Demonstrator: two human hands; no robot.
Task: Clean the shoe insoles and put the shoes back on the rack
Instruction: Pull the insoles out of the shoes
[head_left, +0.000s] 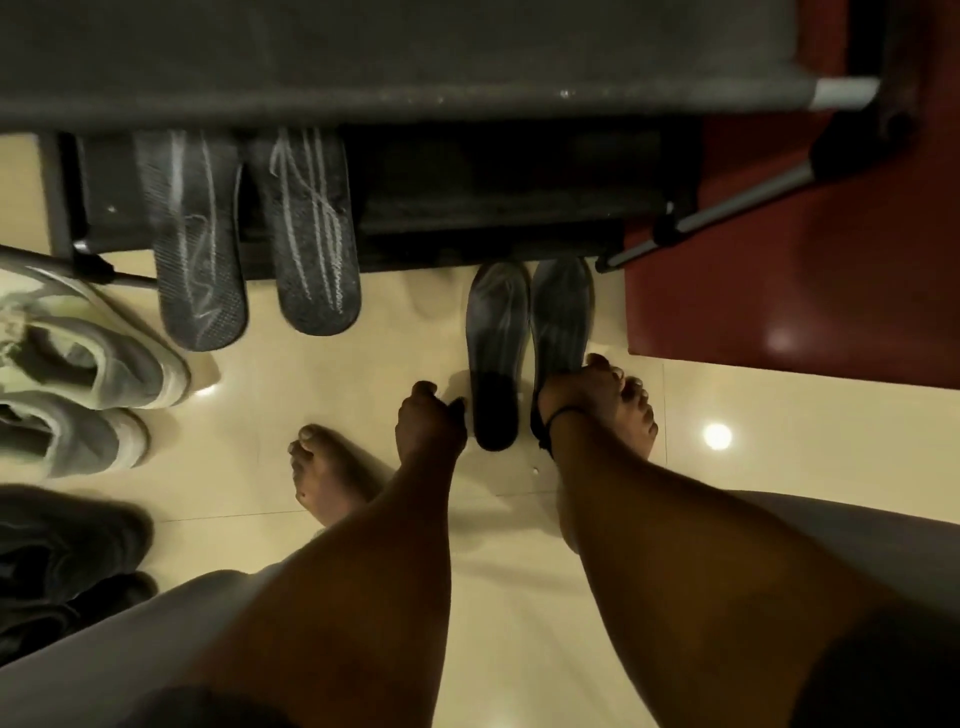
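Left hand (428, 423) curled, empty, beside dark insole (496, 353) below rack (363, 67). Right hand (587, 389) grips second insole (561, 312). Advice: pinch heel ends, lift together.

Dark insoles (497, 358); grey sneakers (78, 364); cream floor (779, 441).

Two insoles (527, 332) side by side on floor (779, 415) before rack (467, 218); sneakers (78, 374) left; sandals (254, 234) apparently leaning on rack.
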